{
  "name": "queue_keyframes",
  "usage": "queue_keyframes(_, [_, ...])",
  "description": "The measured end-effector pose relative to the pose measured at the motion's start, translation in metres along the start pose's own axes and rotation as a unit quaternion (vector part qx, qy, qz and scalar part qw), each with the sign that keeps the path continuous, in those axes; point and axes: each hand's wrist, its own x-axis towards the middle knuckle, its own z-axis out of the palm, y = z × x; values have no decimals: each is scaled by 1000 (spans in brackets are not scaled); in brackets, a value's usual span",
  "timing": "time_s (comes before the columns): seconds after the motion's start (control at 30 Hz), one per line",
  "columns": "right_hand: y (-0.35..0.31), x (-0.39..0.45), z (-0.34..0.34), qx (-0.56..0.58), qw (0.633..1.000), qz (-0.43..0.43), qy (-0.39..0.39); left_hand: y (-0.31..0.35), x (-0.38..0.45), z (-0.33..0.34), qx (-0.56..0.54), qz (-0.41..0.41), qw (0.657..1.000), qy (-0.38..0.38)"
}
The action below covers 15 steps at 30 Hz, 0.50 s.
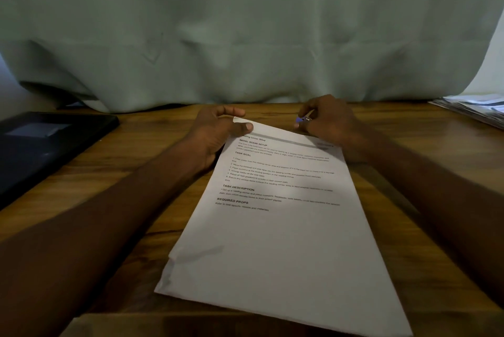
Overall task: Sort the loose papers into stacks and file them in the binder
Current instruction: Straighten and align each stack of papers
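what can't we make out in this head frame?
- Small purple and silver object in the right hand: fingers cover most of it, type unclear.
- White printed paper stack pinched by the left hand: sheet count hidden, body text blurred.
- Dark flat binder-like case: cut by left edge.
- Loose sheet pile: cut by right edge.

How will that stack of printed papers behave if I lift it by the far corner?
The stack of printed papers would probably droop, being thin. Its near-left corner shows sheets fanned apart, so they may slide out of line. The left hand pinches only one corner, so it will likely swing.
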Motion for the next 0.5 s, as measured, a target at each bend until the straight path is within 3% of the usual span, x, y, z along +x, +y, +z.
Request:
queue_keyframes(0.17, [2,-3,1,-64,997,-25,-31,10,12,-25,16,14,996,88])
queue_keyframes(0.3, [5,-3,0,-94,992,-67,-50,16,13,-48,7,27,994,104])
queue_keyframes(0.4, [-1,-10,-2,-50,993,-103,12,15,14,-57,-33,42,993,103])
queue_keyframes(0.5, [-19,-19,-6,94,987,-81,102,14,18,-60,-105,37,987,116])
